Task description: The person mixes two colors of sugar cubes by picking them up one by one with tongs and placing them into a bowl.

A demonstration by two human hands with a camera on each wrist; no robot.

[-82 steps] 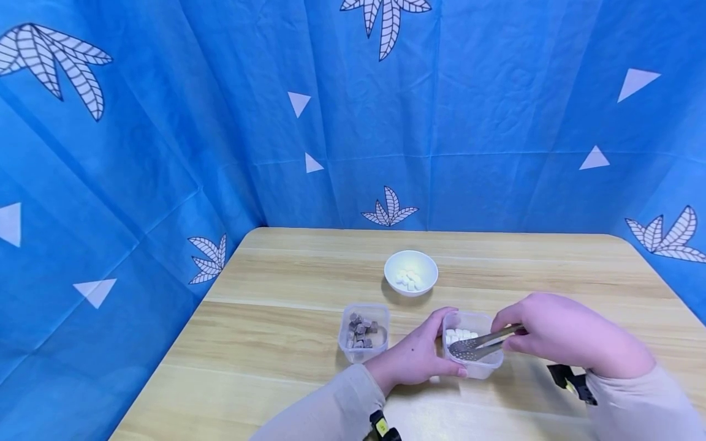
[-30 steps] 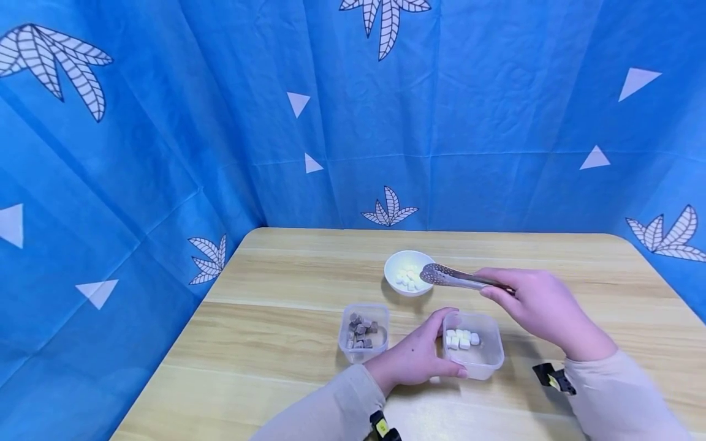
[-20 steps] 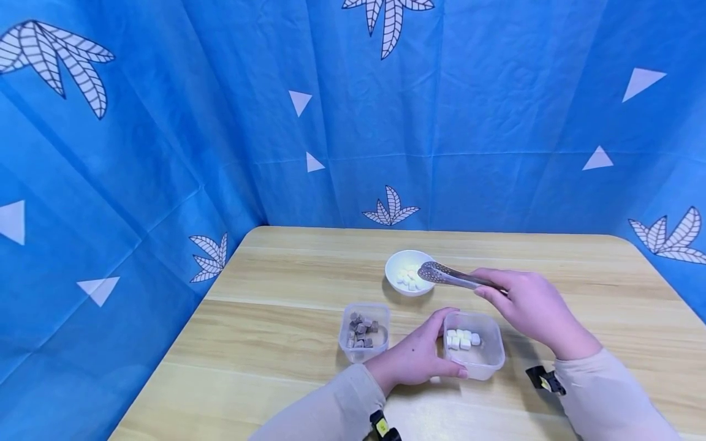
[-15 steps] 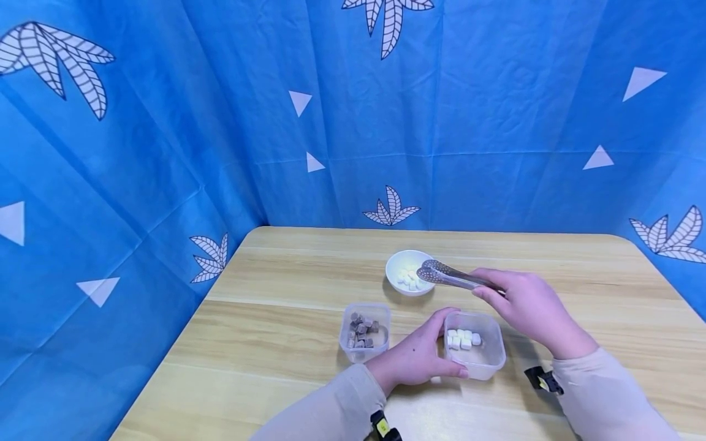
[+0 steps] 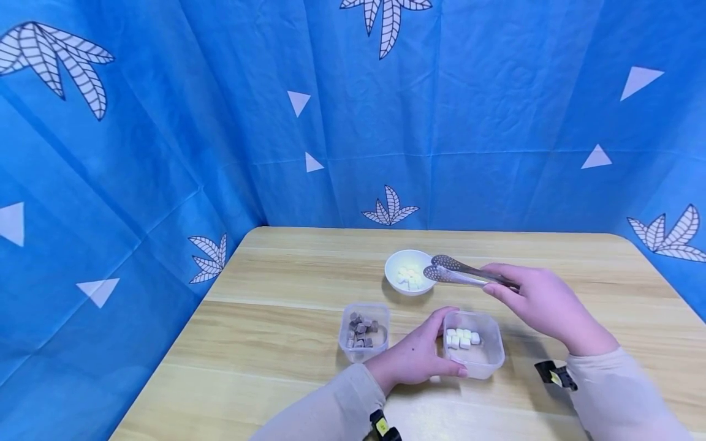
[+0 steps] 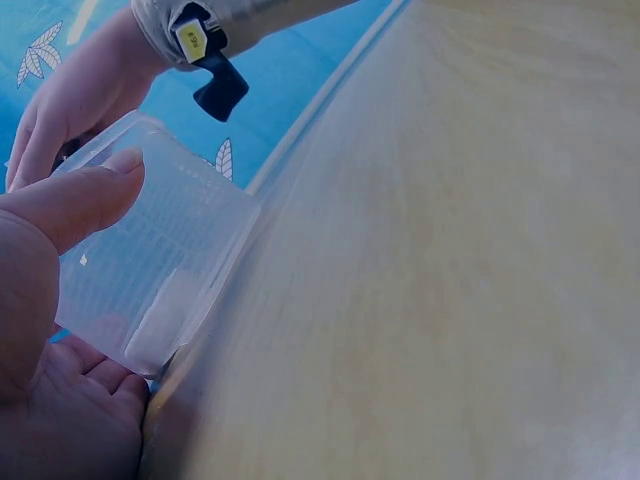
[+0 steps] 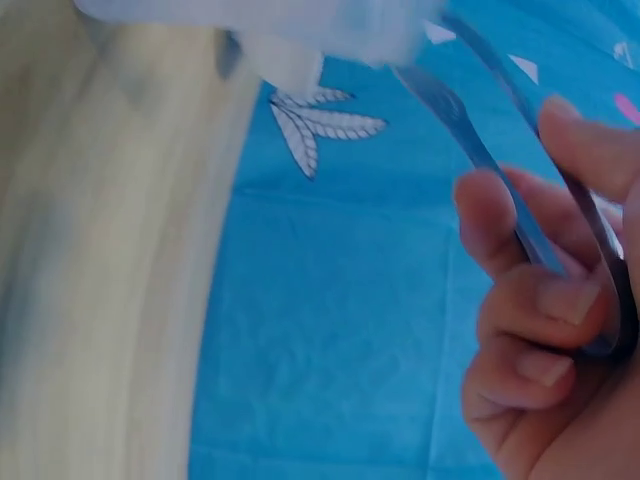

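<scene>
My left hand [image 5: 417, 360] grips the left side of a clear plastic tub [image 5: 475, 344] holding several white cubes [image 5: 461, 339]; the left wrist view shows its thumb on the tub wall [image 6: 150, 270]. My right hand [image 5: 537, 301] holds metal tongs [image 5: 460, 272], their tips spread apart over the right rim of a small white bowl [image 5: 398, 272] that contains several white cubes [image 5: 409, 279]. Nothing shows between the tong tips. In the right wrist view the fingers [image 7: 520, 330] curl round the tong arms [image 7: 500, 170].
A second clear tub [image 5: 364, 331] with several brown cubes stands left of my left hand. The wooden table [image 5: 287, 343] is enclosed by blue patterned cloth [image 5: 165, 135] at the back and left. Black and yellow wrist straps [image 5: 557, 375] are on both sleeves.
The right hand carried the tongs from the white-cube tub up to the bowl. The tong tips have since spread apart and drawn slightly right. The left hand stayed on the tub.
</scene>
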